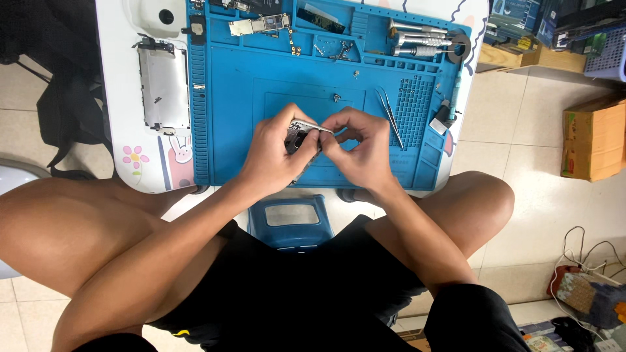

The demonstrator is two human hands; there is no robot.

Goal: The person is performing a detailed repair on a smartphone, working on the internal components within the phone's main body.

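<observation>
Item: small dark phone part point(297, 140), gripped in the left hand point(274, 153) above the blue work mat point(235, 130) on the desk point(120, 98).
Right hand point(358, 150): fingers pinched narrow on a thin pale strip point(319, 129) running off the part's top edge.
Beyond the right hand: tweezers point(389, 114); further on, screwdriver handles point(417, 39).
Beyond the left hand: bare metal phone frame point(163, 85); circuit board point(257, 26).
Handling note: likely best to brace the part firmly and draw the strip slowly, low and straight, so it does not tear.
</observation>
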